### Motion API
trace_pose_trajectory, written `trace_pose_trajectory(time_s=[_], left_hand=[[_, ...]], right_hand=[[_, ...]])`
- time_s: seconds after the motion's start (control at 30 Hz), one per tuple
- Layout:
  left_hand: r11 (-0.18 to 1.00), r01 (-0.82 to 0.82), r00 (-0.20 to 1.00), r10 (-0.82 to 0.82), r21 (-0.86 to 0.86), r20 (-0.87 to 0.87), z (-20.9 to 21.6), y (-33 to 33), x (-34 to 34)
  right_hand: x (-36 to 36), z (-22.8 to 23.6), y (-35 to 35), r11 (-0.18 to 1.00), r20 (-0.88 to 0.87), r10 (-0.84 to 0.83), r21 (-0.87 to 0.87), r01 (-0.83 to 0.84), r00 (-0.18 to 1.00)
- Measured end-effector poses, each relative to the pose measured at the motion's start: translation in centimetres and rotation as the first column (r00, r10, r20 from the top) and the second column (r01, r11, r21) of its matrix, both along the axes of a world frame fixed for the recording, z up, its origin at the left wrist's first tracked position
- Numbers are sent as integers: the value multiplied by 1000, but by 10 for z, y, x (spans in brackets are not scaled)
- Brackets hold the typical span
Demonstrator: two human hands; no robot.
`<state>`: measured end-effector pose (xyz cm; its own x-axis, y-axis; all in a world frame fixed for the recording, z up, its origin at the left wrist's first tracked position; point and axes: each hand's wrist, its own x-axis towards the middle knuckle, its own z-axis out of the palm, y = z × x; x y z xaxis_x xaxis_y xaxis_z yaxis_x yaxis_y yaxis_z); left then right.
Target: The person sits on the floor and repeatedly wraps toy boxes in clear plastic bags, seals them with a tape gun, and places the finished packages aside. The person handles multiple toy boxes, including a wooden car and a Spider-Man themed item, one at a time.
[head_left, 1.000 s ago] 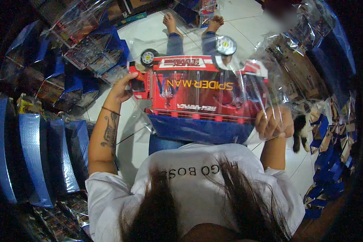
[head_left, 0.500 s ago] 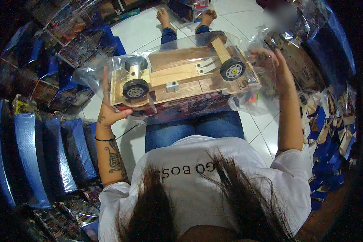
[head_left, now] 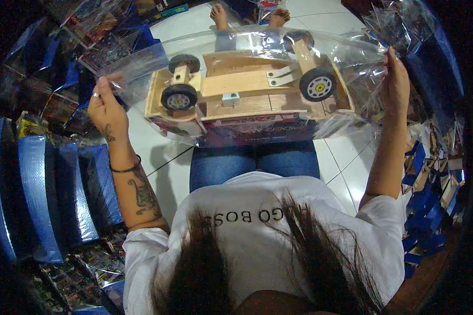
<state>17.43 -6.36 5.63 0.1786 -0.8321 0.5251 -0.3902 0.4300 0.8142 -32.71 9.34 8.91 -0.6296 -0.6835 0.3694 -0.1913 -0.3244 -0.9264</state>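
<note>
A wooden toy truck [head_left: 235, 84] lies above my thighs, its underside with black wheels turned up toward me. It is wrapped in a clear plastic bag [head_left: 205, 44], whose loose ends stretch out on both sides. My left hand [head_left: 109, 110] is closed in a pinch on the bag's left end, clear of the wood. Out on the far right, my right hand [head_left: 398, 81] grips the other end of the bag, held a little higher. A dark printed side panel [head_left: 257, 128] of the truck faces my lap through the film.
Blue-sided items [head_left: 37, 184] stand in a row on the left, with plastic-wrapped printed packages [head_left: 97, 37] behind them. Blue and tan pieces [head_left: 431, 194] are piled on the right. My feet [head_left: 220, 18] rest on the white tiled floor [head_left: 168, 134].
My left hand has left the truck's left end and moved outward to the bag's corner. My right hand has moved right and up. The bag is now pulled wider, and the truck sits slightly further right.
</note>
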Motion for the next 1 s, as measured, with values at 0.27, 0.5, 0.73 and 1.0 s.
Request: trace_pose_trajectory(time_s=[0.27, 0.5, 0.73, 1.0], left_hand=[[950, 311, 925, -301, 4, -233, -23, -10, 31], [916, 379, 910, -343, -133, 233, -48, -31, -69], [720, 694, 711, -686, 5, 155, -38, -16, -176], [911, 263, 955, -292, 316, 46, -66, -17, -163]], right_hand=[[3, 90, -31, 919, -678, -392, -320, 230, 622], [144, 157, -113, 960, -919, 270, 234, -152, 287], [237, 65, -168, 797, -835, 550, 538, -273, -40], [182, 62, -161, 629, -817, 567, 516, -582, -111]])
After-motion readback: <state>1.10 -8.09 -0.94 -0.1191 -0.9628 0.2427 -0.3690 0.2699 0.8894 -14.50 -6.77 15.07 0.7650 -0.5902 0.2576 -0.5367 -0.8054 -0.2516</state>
